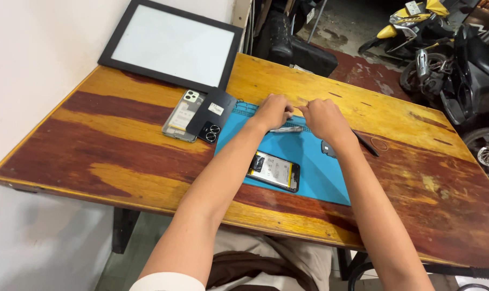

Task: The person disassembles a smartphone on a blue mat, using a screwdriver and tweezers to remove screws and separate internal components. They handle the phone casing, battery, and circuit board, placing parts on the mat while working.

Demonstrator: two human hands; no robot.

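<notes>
Two hands (pixel 298 113) near blue mat's (pixel 314 178) far edge

Both forearms are bare from the elbow to the left grip (pixel 273 110) and the right grip (pixel 323 118), with no watch, ring or glove. A white short sleeve edge (pixel 166 282) shows behind the left grip. Light khaki trousers (pixel 287 253) and a brown garment (pixel 250 269) cover the lap.

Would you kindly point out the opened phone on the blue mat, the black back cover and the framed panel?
opened phone (pixel 274 171), head view, middle of its exposed inside
black back cover (pixel 212 114), head view, centre
framed panel (pixel 171 46), head view, white face
</notes>
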